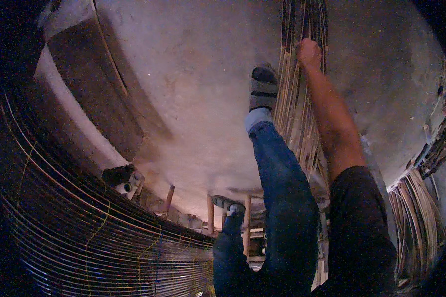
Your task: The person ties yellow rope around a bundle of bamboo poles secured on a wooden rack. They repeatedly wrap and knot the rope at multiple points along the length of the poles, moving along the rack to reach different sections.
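Note:
My right arm, in a dark short sleeve, stretches far forward over a long bundle of thin wood-like strips [290, 94] on the floor. At its end, my right hand [310, 52] is closed among the strips near the far part of the bundle. Whatever its fingers hold is too small and dim to make out. The strips look pale along the near stretch and darker at the far end. My left hand is out of view. On the left curves a large mat of thin slats [119, 247], bound crosswise with yellow string.
My jeans-clad leg and shod foot [264, 91] extend beside the bundle; the other foot [228, 203] is by wooden posts [210, 214]. A second bunch of strips [416, 218] stands at right. A dark flat sheet [91, 74] and a pale curved edge [74, 106] lie far left.

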The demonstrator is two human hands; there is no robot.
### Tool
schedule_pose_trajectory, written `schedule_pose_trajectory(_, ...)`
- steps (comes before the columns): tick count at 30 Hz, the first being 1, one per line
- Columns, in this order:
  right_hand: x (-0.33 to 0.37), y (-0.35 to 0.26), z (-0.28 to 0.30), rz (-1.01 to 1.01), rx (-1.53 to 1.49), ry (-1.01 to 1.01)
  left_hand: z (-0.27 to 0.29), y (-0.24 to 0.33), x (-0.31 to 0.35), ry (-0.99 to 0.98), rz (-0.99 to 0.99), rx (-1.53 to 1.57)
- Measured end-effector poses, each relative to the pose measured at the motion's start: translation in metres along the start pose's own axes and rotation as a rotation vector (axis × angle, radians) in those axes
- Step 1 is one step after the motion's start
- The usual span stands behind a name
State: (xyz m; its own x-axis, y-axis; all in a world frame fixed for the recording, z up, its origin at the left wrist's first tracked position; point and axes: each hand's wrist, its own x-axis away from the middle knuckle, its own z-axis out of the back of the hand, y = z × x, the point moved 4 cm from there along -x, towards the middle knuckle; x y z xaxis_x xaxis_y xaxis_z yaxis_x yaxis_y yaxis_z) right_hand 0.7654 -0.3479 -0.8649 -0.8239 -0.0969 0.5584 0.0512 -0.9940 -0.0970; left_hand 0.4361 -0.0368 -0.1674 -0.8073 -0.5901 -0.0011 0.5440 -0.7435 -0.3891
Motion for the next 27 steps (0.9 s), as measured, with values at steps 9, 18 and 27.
schedule_pose_trajectory(9,0.458,0.026,0.136,-0.09,-0.59,0.037,0.092,-0.188,0.255,0.051,-0.259,0.14)
schedule_pose_trajectory(18,0.637,-0.086,0.471,0.378,-0.901,0.807,0.138,-0.043,0.283,-0.309,-0.026,1.402)
schedule_pose_trajectory(27,0.653,-0.248,0.879,0.792,-1.179,0.709,0.227,0.088,0.471,-0.692,0.071,2.0)
